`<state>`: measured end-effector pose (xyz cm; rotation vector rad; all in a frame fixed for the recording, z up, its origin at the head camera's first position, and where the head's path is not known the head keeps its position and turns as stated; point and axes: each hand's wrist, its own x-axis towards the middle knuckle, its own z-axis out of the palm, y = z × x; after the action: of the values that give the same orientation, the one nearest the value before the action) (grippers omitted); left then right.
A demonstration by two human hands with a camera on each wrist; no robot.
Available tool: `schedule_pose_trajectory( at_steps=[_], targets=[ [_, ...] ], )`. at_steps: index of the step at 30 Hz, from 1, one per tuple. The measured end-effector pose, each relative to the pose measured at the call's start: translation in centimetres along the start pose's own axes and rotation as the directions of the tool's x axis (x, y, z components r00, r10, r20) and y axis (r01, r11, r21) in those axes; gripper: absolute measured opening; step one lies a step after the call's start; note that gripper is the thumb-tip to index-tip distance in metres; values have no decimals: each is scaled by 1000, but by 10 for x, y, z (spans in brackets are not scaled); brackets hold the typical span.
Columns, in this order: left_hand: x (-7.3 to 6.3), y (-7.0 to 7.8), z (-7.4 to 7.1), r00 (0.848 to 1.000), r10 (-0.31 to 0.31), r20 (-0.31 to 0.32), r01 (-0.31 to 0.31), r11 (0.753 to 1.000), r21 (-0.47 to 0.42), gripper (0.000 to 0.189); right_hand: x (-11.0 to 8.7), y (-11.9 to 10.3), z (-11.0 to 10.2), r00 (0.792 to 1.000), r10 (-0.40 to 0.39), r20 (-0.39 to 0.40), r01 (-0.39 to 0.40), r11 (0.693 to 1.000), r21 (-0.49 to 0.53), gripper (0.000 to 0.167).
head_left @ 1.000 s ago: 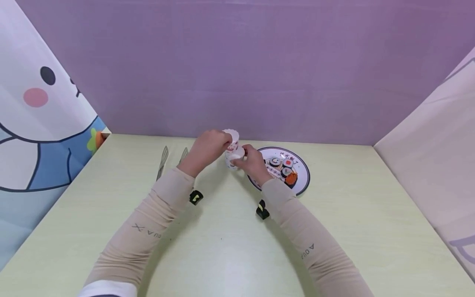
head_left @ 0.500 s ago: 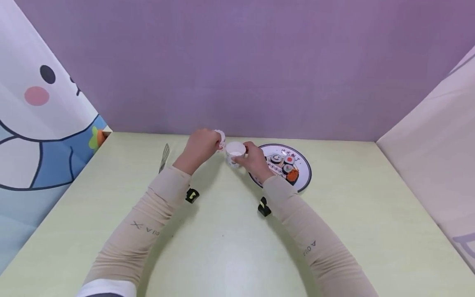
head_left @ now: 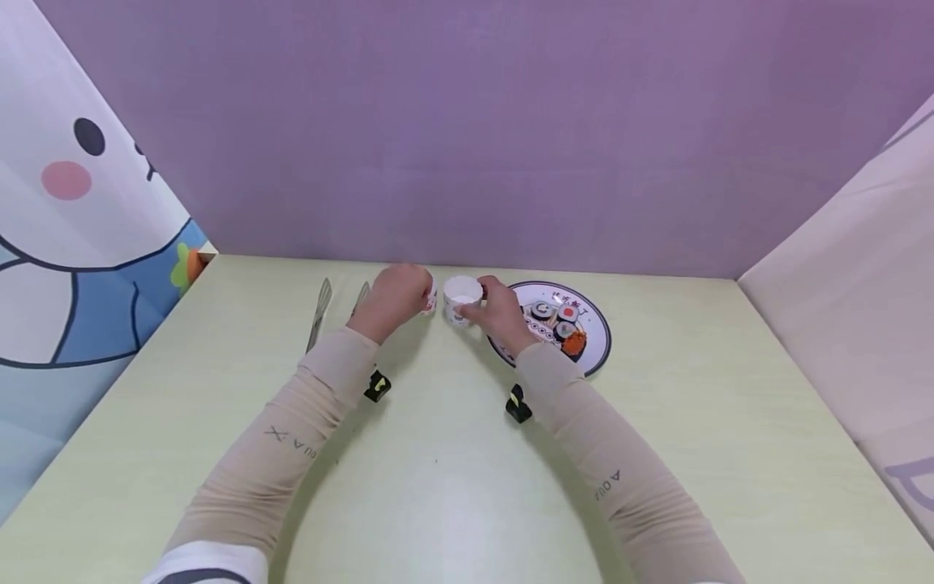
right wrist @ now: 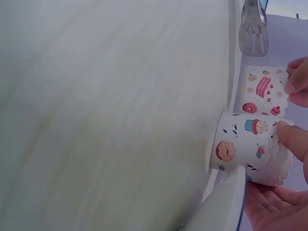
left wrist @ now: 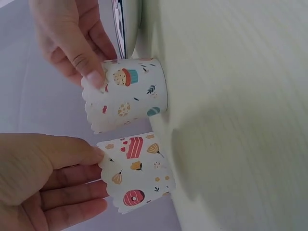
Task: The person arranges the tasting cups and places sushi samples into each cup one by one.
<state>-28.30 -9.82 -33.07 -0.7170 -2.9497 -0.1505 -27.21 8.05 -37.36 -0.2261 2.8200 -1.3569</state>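
Note:
My left hand [head_left: 397,300] pinches the scalloped rim of a white paper baking cup [left wrist: 139,168] printed with a red cake slice and donut. That cup stands upright at the table surface, or very close to it. Just right of it, my right hand [head_left: 503,315] grips a second paper baking cup [head_left: 463,298] by the rim, thumb on the near side. In the right wrist view this one [right wrist: 248,147] shows layered scalloped edges, as if several cups are nested. A narrow gap separates the two in the head view.
Right of my right hand lies a round plate [head_left: 597,345] with sushi artwork or pieces on it. Two slim metal utensils lie at the left; one is a slotted metal turner [right wrist: 253,33]. A purple backdrop [head_left: 467,138] rises behind the table [head_left: 467,503].
My left hand has lifted its baking cup off the top of the other, carried it left, then lowered it beside that one. The right hand has stayed nearly still.

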Motion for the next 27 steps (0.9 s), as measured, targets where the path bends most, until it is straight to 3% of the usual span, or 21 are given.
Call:
schedule_pose_trajectory(
  at_steps=[16,21,27],
  targets=[
    [-1,-3,15,999,13,41,-12,1000,-25,22,1,0,5,1000,-3,10,3,1000,-15,56],
    [-1,-1,9,999,20,34,-19,999,-29,18,0,-1,5,1000,-7,7,7,1000,5,54],
    [2,7,-3,999,50,-20,-51,996,-70,16,-1,0,4,1000,-24,6,24,999,34,54]
  ],
)
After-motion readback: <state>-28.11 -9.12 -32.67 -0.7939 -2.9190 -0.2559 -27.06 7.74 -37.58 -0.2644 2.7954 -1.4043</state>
